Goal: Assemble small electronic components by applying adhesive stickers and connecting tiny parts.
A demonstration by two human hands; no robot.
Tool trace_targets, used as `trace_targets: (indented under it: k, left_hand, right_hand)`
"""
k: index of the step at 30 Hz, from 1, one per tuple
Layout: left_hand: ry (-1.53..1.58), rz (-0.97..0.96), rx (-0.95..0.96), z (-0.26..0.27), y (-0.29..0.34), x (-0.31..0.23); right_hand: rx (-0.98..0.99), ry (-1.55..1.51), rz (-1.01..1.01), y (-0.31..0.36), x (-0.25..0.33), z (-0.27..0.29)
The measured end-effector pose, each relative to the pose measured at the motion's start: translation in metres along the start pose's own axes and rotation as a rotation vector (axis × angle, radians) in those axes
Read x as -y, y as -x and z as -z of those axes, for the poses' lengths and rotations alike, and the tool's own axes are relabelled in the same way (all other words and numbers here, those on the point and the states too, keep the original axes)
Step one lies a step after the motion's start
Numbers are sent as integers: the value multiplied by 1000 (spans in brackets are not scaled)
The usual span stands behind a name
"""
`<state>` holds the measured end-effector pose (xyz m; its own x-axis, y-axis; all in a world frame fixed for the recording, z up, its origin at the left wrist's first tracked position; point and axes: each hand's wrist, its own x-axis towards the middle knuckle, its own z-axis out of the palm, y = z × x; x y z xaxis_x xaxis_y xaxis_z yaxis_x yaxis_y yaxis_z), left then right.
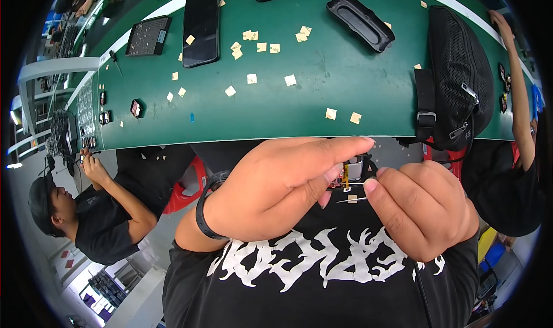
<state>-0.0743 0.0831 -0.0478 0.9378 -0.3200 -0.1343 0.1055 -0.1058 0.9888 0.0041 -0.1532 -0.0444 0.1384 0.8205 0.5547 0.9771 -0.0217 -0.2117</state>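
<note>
My left hand [276, 192], with a black band on its wrist, is shut on a small electronic module [349, 173] that has a yellow part and a metal face; it pinches the module between thumb and fingers, just below the table edge. My right hand [420, 210] is close beside it on the right. That hand grips thin metal tweezers [352, 199], whose tips point left, just under the module. A small tan square [352, 199] sits at the tips. The fingers hide most of the module.
The green table [322, 80] bears a black phone [201, 25], a black oblong tray [360, 21], a black mesh bag [458, 77], a dark parts tray [148, 36] and several scattered tan squares. One person [92, 212] sits at left. Another person's arm [518, 91] reaches in at right.
</note>
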Motion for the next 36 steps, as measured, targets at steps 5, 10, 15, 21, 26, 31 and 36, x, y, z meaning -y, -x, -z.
trace_targets:
  k: [5, 10, 15, 21, 26, 31, 36]
  left_hand:
    - [33, -6, -7, 0, 2, 0]
    - [50, -11, -17, 0, 4, 0]
    - [48, -6, -16, 0, 4, 0]
    - [54, -8, -4, 1, 4, 1]
    - [0, 13, 8, 2, 5, -2]
    - [17, -10, 18, 2, 5, 2]
    - [-6, -6, 7, 2, 4, 4]
  right_hand:
    - [-2, 23, 1, -1, 2, -1]
    - [-39, 65, 0, -2, 9, -5]
    - [-40, 83, -3, -2, 11, -8]
    - [-68, 64, 1, -1, 10, -9]
    - [-14, 19, 53, -1, 7, -6]
    - [34, 29, 86, -5, 6, -5]
    - [45, 81, 113, -2, 6, -6]
